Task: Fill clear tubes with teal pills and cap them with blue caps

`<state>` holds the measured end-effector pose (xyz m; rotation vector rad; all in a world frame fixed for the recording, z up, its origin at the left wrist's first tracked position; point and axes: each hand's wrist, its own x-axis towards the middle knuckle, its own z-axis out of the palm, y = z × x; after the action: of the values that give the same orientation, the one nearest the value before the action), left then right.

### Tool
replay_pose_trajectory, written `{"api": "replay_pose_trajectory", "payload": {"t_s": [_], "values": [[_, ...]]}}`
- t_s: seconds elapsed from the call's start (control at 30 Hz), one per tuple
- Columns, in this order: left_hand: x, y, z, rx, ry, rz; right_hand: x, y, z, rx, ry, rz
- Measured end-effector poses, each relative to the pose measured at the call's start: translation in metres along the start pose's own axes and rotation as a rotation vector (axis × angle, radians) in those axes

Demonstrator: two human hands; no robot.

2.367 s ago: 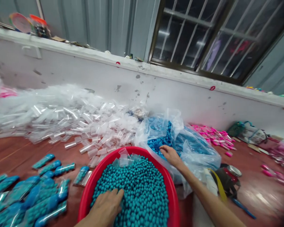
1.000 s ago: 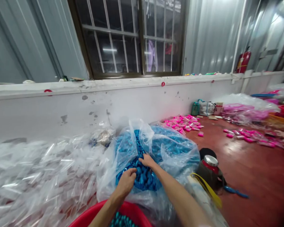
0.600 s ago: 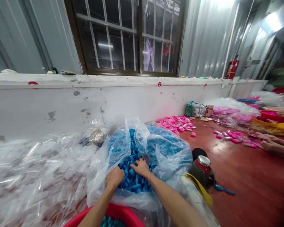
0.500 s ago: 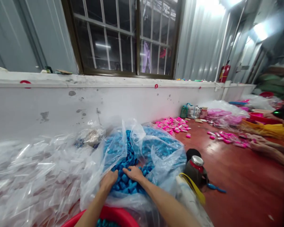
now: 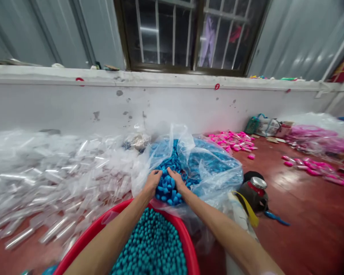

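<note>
A clear plastic bag (image 5: 218, 168) full of small blue caps (image 5: 167, 187) lies open on the floor. At its mouth, my left hand (image 5: 154, 182) and my right hand (image 5: 176, 179) are on either side of a heap of the blue caps, cupped round it. The fingers of both hands are curved against the caps, and their undersides are hidden. Nearer to me, under my forearms, stands a red basin (image 5: 186, 236) holding many small teal pieces (image 5: 151, 244).
Clear plastic tubes (image 5: 54, 187) spread across the floor at left. Pink-capped pieces (image 5: 232, 141) lie beyond the bag, with more at right. A dark flask with a silver lid (image 5: 258, 183) and a yellow strap (image 5: 248, 210) sit right of the bag. A white wall runs behind.
The view has turned left and down, showing more of the red basin. My hands have drawn closer together round the caps, at the near side of the bag's mouth.
</note>
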<state>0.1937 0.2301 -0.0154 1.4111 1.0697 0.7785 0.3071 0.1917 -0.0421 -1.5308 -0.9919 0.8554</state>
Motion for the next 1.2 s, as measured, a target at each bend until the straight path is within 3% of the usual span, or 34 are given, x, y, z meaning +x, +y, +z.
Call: {"api": "replay_pose_trajectory", "payload": {"t_s": [0.17, 0.4, 0.53, 0.7, 0.9, 1.1, 1.2], "values": [[-0.031, 0.003, -0.011, -0.015, 0.151, 0.067, -0.025, -0.02, 0.007, -0.133, 0.055, -0.19], [-0.075, -0.01, -0.035, 0.071, 0.257, 0.105, -0.067, -0.044, 0.024, -0.474, -0.083, -0.436], [-0.091, -0.019, -0.042, 0.184, 0.225, 0.079, -0.066, -0.049, 0.032, -0.728, -0.168, -0.432], [-0.109, -0.016, -0.053, 0.307, 0.056, 0.086, -0.06, -0.055, 0.033, -0.977, -0.258, -0.423], [-0.136, -0.02, -0.069, 0.396, -0.054, 0.125, -0.094, -0.063, 0.041, -1.181, -0.282, -0.513], [-0.181, -0.023, -0.113, 0.49, -0.006, 0.16, -0.132, -0.055, 0.058, -1.274, -0.399, -0.658], [-0.218, -0.03, -0.138, 0.721, 0.022, 0.152, -0.142, -0.051, 0.066, -1.247, -0.498, -0.682]]}}
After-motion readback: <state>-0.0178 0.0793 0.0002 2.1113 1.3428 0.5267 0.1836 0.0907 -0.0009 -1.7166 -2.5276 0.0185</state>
